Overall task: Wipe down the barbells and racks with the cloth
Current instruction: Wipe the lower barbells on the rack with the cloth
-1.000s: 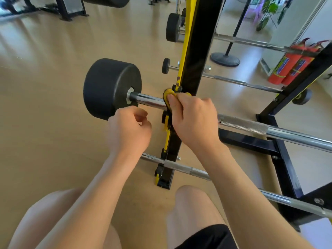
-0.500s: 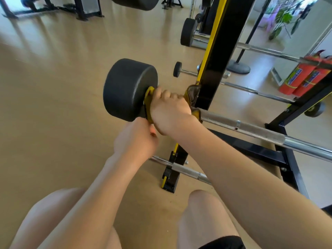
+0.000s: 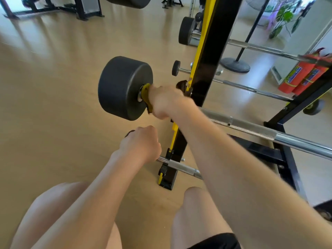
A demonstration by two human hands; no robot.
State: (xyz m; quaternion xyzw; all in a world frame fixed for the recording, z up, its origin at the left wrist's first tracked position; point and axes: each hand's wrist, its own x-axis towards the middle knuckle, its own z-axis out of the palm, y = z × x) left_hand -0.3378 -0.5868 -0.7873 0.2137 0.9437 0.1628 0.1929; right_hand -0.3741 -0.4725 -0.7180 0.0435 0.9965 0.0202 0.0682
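Barbell (image 3: 251, 128): chrome shaft with a knurled grey band partway along and a smooth polished stretch beyond. Black matte drum-shaped weight (image 3: 124, 87) on one end. Racked on black-and-yellow rack upright (image 3: 213, 51), off the wooden floor (image 3: 53, 105).

Axis: weight end toward 9-10 o'clock, just left of frame centre. Shaft running down-right, out of frame between 3 and 4 o'clock. Near level, flat inner face of weight turned toward upright.

Cloth (image 3: 145, 95): yellow, wrapped round the bar right at weight's inner face, touching it. Darker fold showing by the upright, at 3 o'clock of the hand.

Right hand (image 3: 165, 101): clenched round cloth and bar, knuckles up. Sits between weight (at its 9 o'clock) and upright (at its 3 o'clock), forearm crossing over the knurled section.

Left hand (image 3: 142, 146): at 6 o'clock of weight, apart from this barbell, fingers curled into a fist. Overlaps the end of lower barbell (image 3: 181, 168), which sits low on the same upright. Cannot tell whether gripping that bar or nothing.

Elsewhere: more racked bars at 1-2 o'clock, red fire extinguishers (image 3: 303, 76) at 3 o'clock, potted plant (image 3: 283, 18) at 1 o'clock. Bare knees at 6 o'clock.
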